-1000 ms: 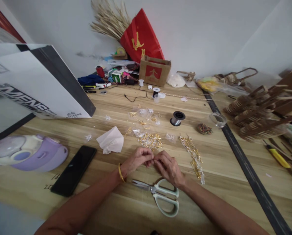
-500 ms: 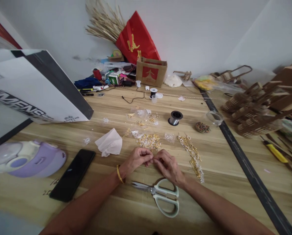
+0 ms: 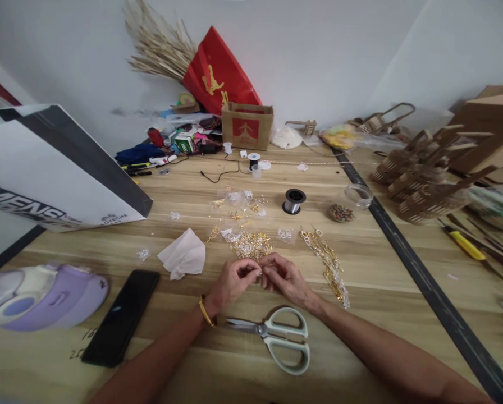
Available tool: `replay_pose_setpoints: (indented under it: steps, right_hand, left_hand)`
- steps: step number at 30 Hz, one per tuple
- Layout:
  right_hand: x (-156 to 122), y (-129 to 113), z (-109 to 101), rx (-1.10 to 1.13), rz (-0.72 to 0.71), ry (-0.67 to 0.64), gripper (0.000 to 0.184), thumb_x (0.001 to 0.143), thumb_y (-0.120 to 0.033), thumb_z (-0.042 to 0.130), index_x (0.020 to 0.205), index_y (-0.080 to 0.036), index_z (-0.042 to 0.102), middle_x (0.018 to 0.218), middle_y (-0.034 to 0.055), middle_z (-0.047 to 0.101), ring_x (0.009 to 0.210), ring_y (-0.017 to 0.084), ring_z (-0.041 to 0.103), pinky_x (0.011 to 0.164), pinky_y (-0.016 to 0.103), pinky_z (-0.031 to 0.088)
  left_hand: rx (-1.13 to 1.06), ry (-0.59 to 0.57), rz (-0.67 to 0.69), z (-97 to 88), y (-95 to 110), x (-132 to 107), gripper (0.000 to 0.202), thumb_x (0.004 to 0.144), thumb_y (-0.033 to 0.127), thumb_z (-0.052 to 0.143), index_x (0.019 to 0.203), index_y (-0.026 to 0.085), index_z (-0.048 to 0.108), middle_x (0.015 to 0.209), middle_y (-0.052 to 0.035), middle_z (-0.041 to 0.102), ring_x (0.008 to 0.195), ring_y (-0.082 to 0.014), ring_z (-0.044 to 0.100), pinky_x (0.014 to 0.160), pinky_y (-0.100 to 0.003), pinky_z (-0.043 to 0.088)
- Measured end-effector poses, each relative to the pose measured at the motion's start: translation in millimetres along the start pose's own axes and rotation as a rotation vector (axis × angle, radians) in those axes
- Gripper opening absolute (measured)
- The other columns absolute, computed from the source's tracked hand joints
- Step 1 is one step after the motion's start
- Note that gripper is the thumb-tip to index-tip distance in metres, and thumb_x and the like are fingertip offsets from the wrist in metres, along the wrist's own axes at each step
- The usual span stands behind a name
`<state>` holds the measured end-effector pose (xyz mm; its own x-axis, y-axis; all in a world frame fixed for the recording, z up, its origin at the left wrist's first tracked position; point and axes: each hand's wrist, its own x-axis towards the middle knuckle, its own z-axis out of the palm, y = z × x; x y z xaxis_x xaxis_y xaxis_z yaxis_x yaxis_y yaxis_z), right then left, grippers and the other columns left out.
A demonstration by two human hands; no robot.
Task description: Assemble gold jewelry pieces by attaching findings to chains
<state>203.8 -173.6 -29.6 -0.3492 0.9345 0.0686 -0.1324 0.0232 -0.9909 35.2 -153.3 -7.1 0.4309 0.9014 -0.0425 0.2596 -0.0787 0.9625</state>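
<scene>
My left hand (image 3: 239, 280), with a gold bracelet (image 3: 207, 311) at its wrist, is closed in a pinch. Its fingertips meet those of my right hand (image 3: 282, 278), also pinched. Something tiny and pale shows between the fingertips, too small to name. Just beyond the hands lies a pile of gold and silver beads (image 3: 251, 245). Scissors (image 3: 272, 332) with pale green handles rest on the table below my hands, blades pointing left. To the right, gold and silver bead chains (image 3: 328, 262) lie in a long bunch.
At left are a crumpled tissue (image 3: 183, 255), a black phone (image 3: 120, 317), a purple and cream bottle (image 3: 53, 296) and a large white box (image 3: 62, 174). A wire spool (image 3: 294, 201), a clear jar (image 3: 358, 196) and small woven baskets (image 3: 424, 196) stand farther right. A yellow cutter (image 3: 466, 246) lies beyond the dark strip.
The camera view has shifted slightly. My fingertips stay together, with the right hand's fingers turned a little and raised, and a pale speck now showing between them.
</scene>
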Motion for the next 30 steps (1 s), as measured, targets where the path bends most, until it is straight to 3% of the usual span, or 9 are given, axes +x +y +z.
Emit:
replay_pose_setpoints:
  steps: [7, 15, 22, 30]
  right_hand:
    - [3.6, 1.3, -3.1, 0.105, 0.05, -0.045, 0.03, 0.082, -0.044, 0.059, 0.093, -0.016, 0.057, 0.068, 0.0013, 0.063, 0.057, 0.011, 0.061, 0.05, 0.021, 0.05]
    - [5.5, 1.5, -7.2, 0.149, 0.085, -0.087, 0.027, 0.081, -0.039, 0.062, 0.09, -0.014, 0.061, 0.069, 0.0025, 0.067, 0.061, 0.012, 0.065, 0.053, 0.02, 0.051]
    - [6.2, 3.4, -8.4, 0.169, 0.089, -0.105, 0.026, 0.08, -0.038, 0.064, 0.089, -0.013, 0.062, 0.067, 0.002, 0.067, 0.059, 0.012, 0.066, 0.053, 0.021, 0.052]
    - [5.9, 4.4, -8.8, 0.181, 0.09, -0.102, 0.025, 0.08, -0.038, 0.064, 0.085, -0.013, 0.06, 0.065, 0.0018, 0.067, 0.059, 0.013, 0.066, 0.052, 0.021, 0.052]
  left_hand:
    - [0.283, 0.091, 0.218, 3.7, -7.3, -2.4, 0.011, 0.079, 0.023, 0.057, 0.075, 0.019, 0.067, 0.072, -0.0043, 0.067, 0.067, -0.0151, 0.058, 0.067, -0.025, 0.045]
    - [0.471, 0.079, 0.361, 2.4, -10.1, -5.2, 0.016, 0.084, 0.021, 0.051, 0.081, 0.02, 0.066, 0.077, -0.0081, 0.065, 0.074, -0.0172, 0.059, 0.072, -0.028, 0.045]
    - [0.575, 0.097, 0.449, 1.3, -9.3, -7.3, 0.019, 0.087, 0.021, 0.049, 0.081, 0.019, 0.067, 0.072, -0.0074, 0.063, 0.069, -0.0158, 0.057, 0.067, -0.026, 0.045]
    - [0.58, 0.186, 0.644, 2.5, -10.8, -6.5, 0.012, 0.086, 0.016, 0.052, 0.083, 0.017, 0.063, 0.07, -0.0036, 0.062, 0.066, -0.0125, 0.057, 0.062, -0.023, 0.046]
